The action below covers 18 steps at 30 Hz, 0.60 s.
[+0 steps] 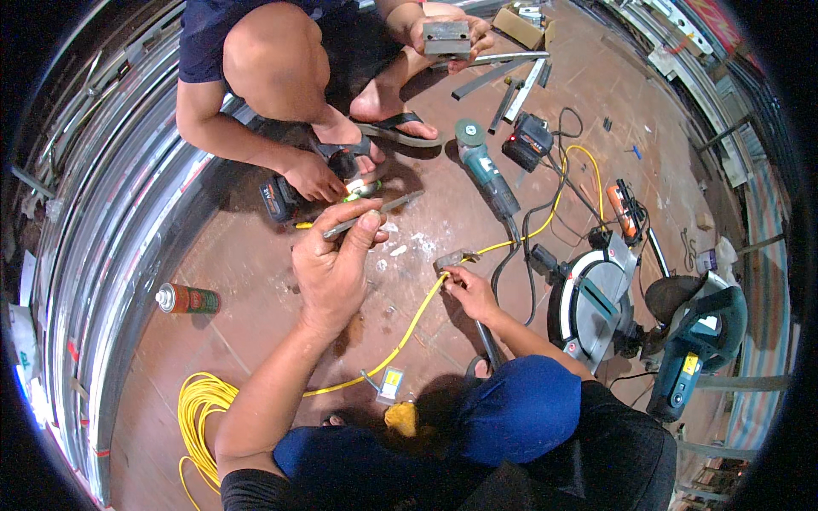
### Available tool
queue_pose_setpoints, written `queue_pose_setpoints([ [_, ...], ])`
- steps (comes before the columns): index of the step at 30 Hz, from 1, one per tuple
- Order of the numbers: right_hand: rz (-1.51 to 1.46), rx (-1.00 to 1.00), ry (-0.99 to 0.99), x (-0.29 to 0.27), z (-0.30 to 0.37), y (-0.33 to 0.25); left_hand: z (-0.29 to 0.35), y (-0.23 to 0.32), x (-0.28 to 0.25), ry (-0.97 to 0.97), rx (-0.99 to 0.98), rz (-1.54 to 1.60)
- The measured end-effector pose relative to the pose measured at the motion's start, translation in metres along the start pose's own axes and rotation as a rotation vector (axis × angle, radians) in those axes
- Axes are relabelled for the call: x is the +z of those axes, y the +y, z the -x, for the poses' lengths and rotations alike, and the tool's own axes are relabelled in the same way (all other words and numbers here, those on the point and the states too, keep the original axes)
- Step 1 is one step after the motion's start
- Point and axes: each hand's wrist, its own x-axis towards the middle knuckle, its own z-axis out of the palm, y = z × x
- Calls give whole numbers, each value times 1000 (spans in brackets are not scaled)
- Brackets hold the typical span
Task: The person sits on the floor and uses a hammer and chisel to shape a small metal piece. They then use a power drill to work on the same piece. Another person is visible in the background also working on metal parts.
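Note:
My left hand [335,264] is raised over the middle of the floor. Thumb and fingers pinch a thin, flat grey metal bar [399,202], which points up and to the right. Lower and to the right, my right hand [470,292] closes around a hammer just below its head [457,258]. The hammer's dark handle runs back under my wrist. A yellow cable [417,319] passes by my right fingertips; whether they touch it I cannot tell. Opposite me, another person's hand holds a grey metal block [446,40], and their other hand reaches a cordless power tool [277,198].
An angle grinder [490,175], a battery pack [528,142] and tangled cords lie to the right. Beyond my right arm stands a mitre saw [596,298]. At left are a spray can [187,299], coiled yellow cable [200,417] and stacked metal profiles [111,196].

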Motion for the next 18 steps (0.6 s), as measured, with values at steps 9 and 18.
queue_pose_setpoints([
  [9,23,145,-52,-9,-1,-17,2,-1,4,-4,-17,-6],
  [18,271,-75,60,-1,3,-11,-3,-6,-1,13,-94,41],
])
